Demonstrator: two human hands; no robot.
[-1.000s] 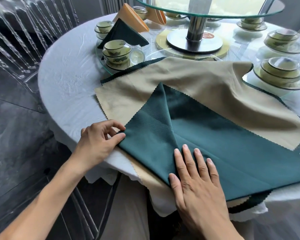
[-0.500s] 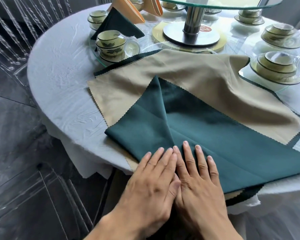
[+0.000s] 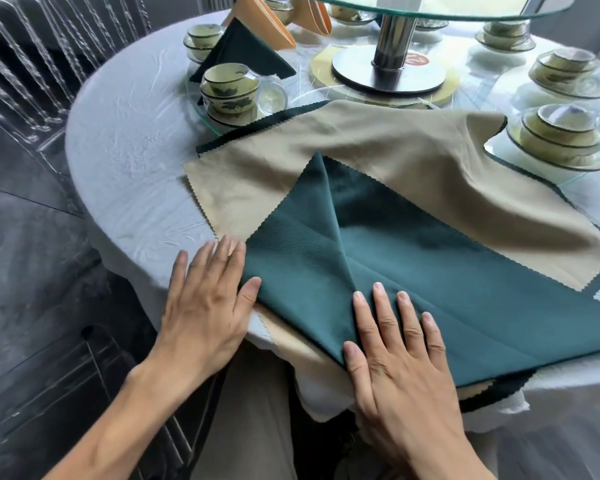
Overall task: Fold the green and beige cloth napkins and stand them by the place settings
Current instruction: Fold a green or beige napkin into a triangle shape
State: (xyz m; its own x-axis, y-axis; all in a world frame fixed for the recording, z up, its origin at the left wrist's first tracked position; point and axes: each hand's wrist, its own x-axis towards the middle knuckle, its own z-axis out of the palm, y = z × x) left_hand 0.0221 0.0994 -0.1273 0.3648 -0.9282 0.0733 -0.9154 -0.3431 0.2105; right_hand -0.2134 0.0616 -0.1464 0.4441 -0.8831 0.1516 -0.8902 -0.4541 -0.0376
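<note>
Both hands lie flat, fingers straight: the right hand (image 3: 400, 355) presses the folded green napkin (image 3: 413, 282), the left hand (image 3: 205, 303) touches its left corner over the beige napkin (image 3: 378, 154).

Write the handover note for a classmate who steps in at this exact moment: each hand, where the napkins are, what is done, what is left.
Left hand: flat, fingers straight, at the left corner of the green napkin.
Right hand: flat, pressing the green napkin's near edge.
Green napkin lies partly folded on the spread beige napkin at the table edge.
Done: one folded green napkin stands by the far bowls.
Left: finish this fold, fold the beige, stand both.
</note>
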